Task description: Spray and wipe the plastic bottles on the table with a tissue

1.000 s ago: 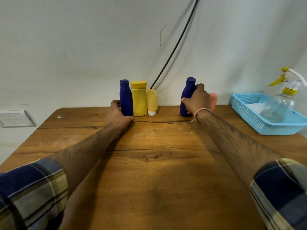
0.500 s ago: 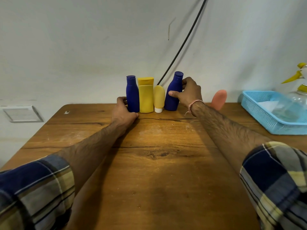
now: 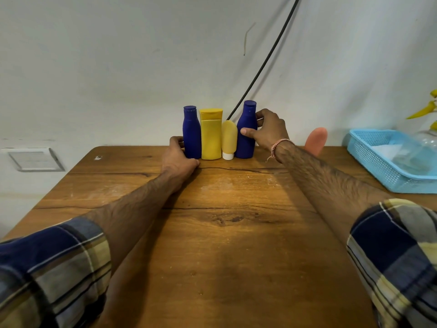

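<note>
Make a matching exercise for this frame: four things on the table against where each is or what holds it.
Things:
1. left blue bottle
2. right blue bottle
3. pink tube
4. basket

States:
A. apart from the row, in no hand
B. gripped by the right hand
C. farthest to the right
D. left hand holds its base

Pairs: 1-D, 2-B, 3-A, 4-C

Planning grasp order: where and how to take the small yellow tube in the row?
The small yellow tube stands on its white cap, flanked by the yellow bottle and the right blue bottle the right hand holds, so its sides look blocked. Probably pinch its rounded upper end front-to-back, from above.
</note>
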A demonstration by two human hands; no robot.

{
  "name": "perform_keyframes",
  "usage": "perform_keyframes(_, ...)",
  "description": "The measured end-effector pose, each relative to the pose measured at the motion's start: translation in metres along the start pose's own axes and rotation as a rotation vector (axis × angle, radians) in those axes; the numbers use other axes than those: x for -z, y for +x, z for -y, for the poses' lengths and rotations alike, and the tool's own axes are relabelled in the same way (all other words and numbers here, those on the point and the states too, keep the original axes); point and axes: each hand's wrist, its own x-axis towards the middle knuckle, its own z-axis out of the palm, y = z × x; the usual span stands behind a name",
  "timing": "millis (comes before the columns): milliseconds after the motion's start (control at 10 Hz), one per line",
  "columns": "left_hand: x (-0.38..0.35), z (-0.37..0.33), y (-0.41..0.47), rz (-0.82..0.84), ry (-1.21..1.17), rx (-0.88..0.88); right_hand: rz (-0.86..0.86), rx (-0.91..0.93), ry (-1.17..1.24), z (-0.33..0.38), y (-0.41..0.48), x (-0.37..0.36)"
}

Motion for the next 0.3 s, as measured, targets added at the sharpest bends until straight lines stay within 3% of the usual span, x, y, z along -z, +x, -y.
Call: perform_keyframes(300, 0.003, 0.001, -0.002, 0.009, -0.016, 0.008, 0.049, -0.029, 0.059, -0.007, -0.008, 0.014)
